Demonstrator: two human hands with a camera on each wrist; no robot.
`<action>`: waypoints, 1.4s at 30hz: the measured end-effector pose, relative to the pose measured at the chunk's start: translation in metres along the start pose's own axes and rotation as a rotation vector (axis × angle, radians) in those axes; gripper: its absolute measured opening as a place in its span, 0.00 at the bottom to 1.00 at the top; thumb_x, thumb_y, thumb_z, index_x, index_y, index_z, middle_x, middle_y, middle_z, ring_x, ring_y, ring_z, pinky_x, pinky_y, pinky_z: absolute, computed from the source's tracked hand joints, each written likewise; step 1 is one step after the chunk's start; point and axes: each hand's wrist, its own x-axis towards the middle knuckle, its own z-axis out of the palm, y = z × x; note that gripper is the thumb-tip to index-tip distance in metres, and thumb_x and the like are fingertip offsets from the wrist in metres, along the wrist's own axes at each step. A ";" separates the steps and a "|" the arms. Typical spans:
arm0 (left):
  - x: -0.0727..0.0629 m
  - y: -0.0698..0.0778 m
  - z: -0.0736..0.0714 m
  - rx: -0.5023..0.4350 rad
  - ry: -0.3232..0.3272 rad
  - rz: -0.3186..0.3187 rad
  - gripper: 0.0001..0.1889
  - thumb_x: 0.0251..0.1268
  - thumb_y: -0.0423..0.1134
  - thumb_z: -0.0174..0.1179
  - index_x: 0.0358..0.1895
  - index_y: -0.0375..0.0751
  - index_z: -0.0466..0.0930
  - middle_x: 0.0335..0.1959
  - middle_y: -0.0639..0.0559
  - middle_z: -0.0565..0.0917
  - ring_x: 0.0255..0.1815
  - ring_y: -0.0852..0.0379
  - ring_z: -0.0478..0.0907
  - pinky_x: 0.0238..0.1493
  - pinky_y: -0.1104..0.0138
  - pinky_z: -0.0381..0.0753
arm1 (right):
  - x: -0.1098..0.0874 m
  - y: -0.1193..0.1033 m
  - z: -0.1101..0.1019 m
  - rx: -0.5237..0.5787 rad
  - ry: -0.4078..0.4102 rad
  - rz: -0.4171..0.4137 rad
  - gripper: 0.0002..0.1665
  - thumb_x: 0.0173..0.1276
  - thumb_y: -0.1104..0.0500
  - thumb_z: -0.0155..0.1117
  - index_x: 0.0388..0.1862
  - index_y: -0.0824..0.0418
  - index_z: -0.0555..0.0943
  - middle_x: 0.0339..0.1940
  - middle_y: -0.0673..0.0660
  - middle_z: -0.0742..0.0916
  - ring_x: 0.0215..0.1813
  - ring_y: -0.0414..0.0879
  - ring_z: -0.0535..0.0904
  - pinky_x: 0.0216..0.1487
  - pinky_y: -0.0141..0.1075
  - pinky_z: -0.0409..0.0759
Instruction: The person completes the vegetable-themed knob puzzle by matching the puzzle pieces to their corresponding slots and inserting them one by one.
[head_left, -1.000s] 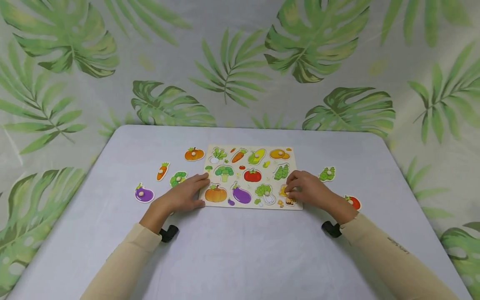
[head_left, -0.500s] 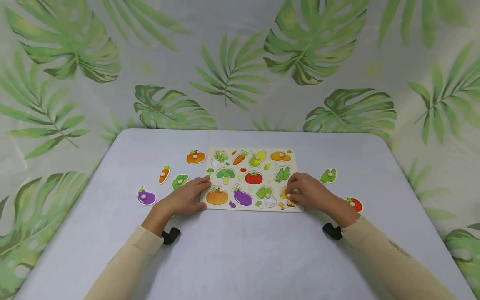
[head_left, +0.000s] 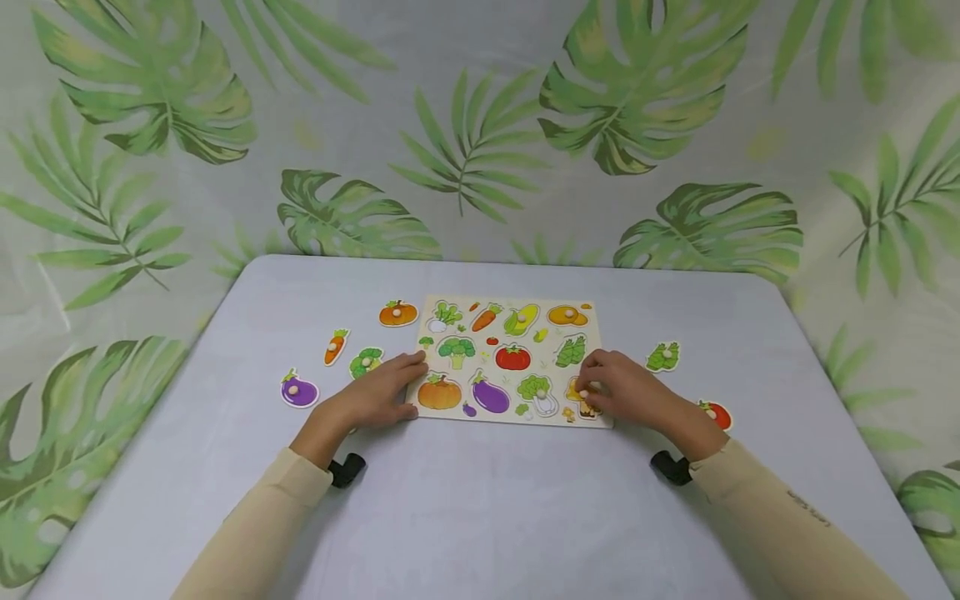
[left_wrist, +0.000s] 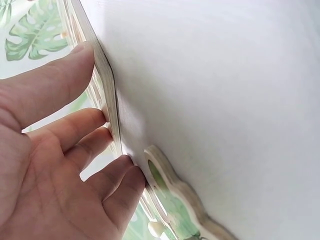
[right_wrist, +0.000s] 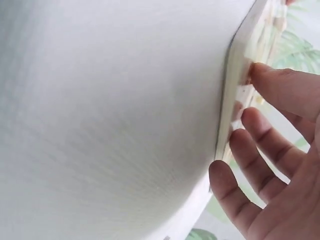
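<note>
In the head view a vegetable puzzle board [head_left: 542,360] lies flat on the table. My left hand [head_left: 378,392] rests at its left edge, fingers and thumb fairly straight; the left wrist view shows the fingertips against the board's edge [left_wrist: 111,85]. At the lower right corner my right hand [head_left: 630,387] pinches the knob of the mushroom puzzle piece [head_left: 574,388], which is partly covered by the fingers. In the right wrist view the thumb [right_wrist: 280,82] touches the board's face while the other fingers bend loosely near its edge. Knobbed corn [head_left: 522,319], potato [head_left: 567,316] and cabbage [head_left: 536,387] pieces sit in the board.
Left of the board lie loose pumpkin [head_left: 398,313], carrot [head_left: 336,347], eggplant [head_left: 300,392] and broccoli-like green [head_left: 366,362] pieces. On the right are a green spear-shaped piece [head_left: 663,357] and a tomato piece [head_left: 717,413], partly behind the right wrist. A leaf-print cloth [head_left: 480,217] hangs behind.
The head view shifts slightly. Both hands keep nearly the same places on the board, and the loose pieces stay where they were.
</note>
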 end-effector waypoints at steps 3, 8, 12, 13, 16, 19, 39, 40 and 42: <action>0.001 0.001 0.000 0.001 -0.005 -0.002 0.38 0.64 0.42 0.66 0.76 0.42 0.61 0.81 0.48 0.56 0.82 0.42 0.52 0.80 0.49 0.57 | -0.003 0.004 -0.003 0.015 -0.007 0.002 0.09 0.63 0.62 0.70 0.43 0.54 0.88 0.49 0.54 0.84 0.53 0.52 0.79 0.56 0.48 0.80; 0.001 0.001 -0.001 -0.007 -0.014 -0.008 0.38 0.64 0.42 0.66 0.76 0.42 0.61 0.81 0.48 0.56 0.82 0.41 0.51 0.80 0.48 0.56 | -0.008 0.012 -0.015 0.006 0.005 0.038 0.13 0.62 0.64 0.69 0.46 0.57 0.86 0.51 0.57 0.85 0.57 0.56 0.80 0.60 0.54 0.78; 0.001 0.000 0.000 -0.015 -0.017 -0.014 0.38 0.64 0.42 0.66 0.76 0.42 0.61 0.82 0.48 0.55 0.82 0.42 0.51 0.80 0.48 0.57 | -0.012 0.014 -0.025 0.009 -0.005 0.050 0.13 0.63 0.63 0.70 0.47 0.58 0.86 0.52 0.58 0.85 0.58 0.57 0.79 0.60 0.55 0.78; 0.000 0.000 0.000 -0.016 -0.015 -0.014 0.38 0.64 0.42 0.66 0.76 0.42 0.61 0.81 0.48 0.55 0.82 0.42 0.51 0.80 0.48 0.57 | -0.012 0.014 -0.026 0.013 -0.007 0.051 0.13 0.63 0.62 0.70 0.48 0.58 0.86 0.52 0.58 0.85 0.58 0.57 0.79 0.60 0.55 0.78; 0.000 0.000 0.001 -0.016 -0.015 -0.010 0.38 0.64 0.42 0.65 0.76 0.43 0.61 0.81 0.48 0.55 0.82 0.42 0.51 0.80 0.48 0.57 | -0.013 0.015 -0.031 0.020 -0.005 0.040 0.14 0.64 0.63 0.69 0.49 0.58 0.86 0.52 0.57 0.85 0.58 0.57 0.79 0.60 0.55 0.79; 0.001 0.000 0.002 -0.016 -0.018 -0.003 0.38 0.65 0.42 0.65 0.76 0.42 0.61 0.81 0.48 0.56 0.82 0.42 0.52 0.80 0.48 0.57 | -0.015 0.016 -0.036 0.020 -0.002 0.035 0.15 0.64 0.65 0.68 0.50 0.60 0.86 0.52 0.58 0.85 0.58 0.57 0.79 0.61 0.55 0.79; -0.003 0.003 -0.002 -0.011 -0.009 -0.012 0.38 0.64 0.42 0.66 0.76 0.42 0.61 0.81 0.48 0.56 0.82 0.41 0.52 0.80 0.48 0.58 | -0.016 0.048 -0.069 0.034 0.042 0.154 0.17 0.64 0.66 0.66 0.52 0.66 0.84 0.55 0.65 0.83 0.54 0.62 0.80 0.56 0.57 0.80; -0.003 0.004 -0.002 -0.014 -0.009 -0.012 0.38 0.64 0.42 0.66 0.76 0.42 0.61 0.81 0.48 0.56 0.82 0.41 0.52 0.80 0.48 0.58 | -0.016 0.051 -0.070 0.034 0.040 0.159 0.17 0.64 0.66 0.67 0.52 0.66 0.84 0.54 0.66 0.83 0.54 0.62 0.81 0.55 0.57 0.81; -0.003 0.004 -0.002 -0.019 -0.012 -0.012 0.38 0.64 0.42 0.66 0.76 0.42 0.61 0.81 0.48 0.56 0.82 0.41 0.52 0.80 0.47 0.57 | -0.016 0.059 -0.069 0.033 0.029 0.171 0.17 0.64 0.65 0.67 0.52 0.67 0.83 0.54 0.66 0.83 0.53 0.63 0.81 0.53 0.56 0.81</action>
